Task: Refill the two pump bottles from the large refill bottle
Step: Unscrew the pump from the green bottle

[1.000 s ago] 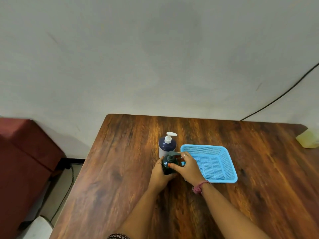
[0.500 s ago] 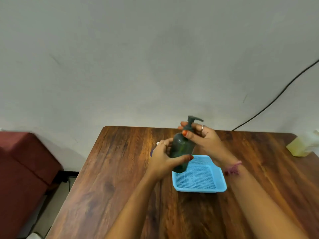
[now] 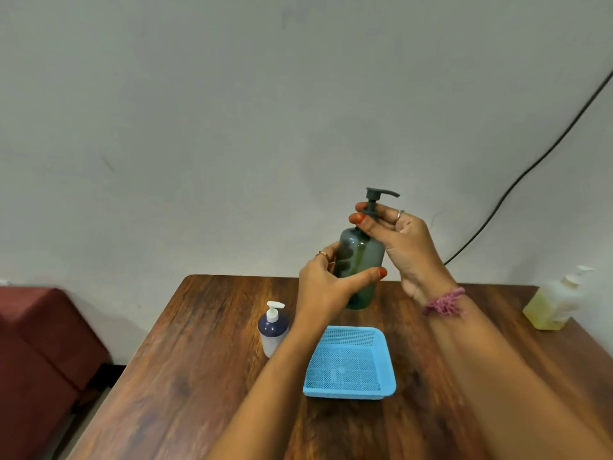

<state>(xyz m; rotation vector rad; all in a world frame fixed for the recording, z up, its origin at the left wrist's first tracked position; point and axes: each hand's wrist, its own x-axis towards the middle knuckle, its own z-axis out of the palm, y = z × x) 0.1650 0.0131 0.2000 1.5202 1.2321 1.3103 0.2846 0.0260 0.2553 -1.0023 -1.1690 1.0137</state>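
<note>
Above the table point(image 3: 205, 343), both hands hold a dark green pump bottle point(image 3: 360, 265) upright in the air, clear of the wood. The left hand point(image 3: 326, 283) wraps the bottle's lower body from the left, thumb pressed across the front and fingers curled behind. The right hand point(image 3: 403, 244) comes in from the right and pinches the collar just under the pump head with thumb and fingertips (nails painted orange-red, a ring on one finger); a pink thread band point(image 3: 444, 302) sits at that wrist. Both forearms reach up from the bottom edge of the view.

Below the lifted bottle, a blue mesh basket point(image 3: 381, 391) rests on the dark, streaky wooden tabletop. Just left of the basket, partly behind the left forearm, a small pump bottle point(image 3: 272, 330) with a dark blue shoulder and a white pump stands upright. Well apart, at the table's far right edge near the wall, a large bottle of yellowish liquid point(image 3: 552, 308) stands, blurred.

A plain pale wall point(image 3: 232, 127) rises behind the table, with a black cable point(image 3: 530, 167) running diagonally across its right side. A dark red upholstered seat point(image 3: 36, 343) sits to the left of the table.
</note>
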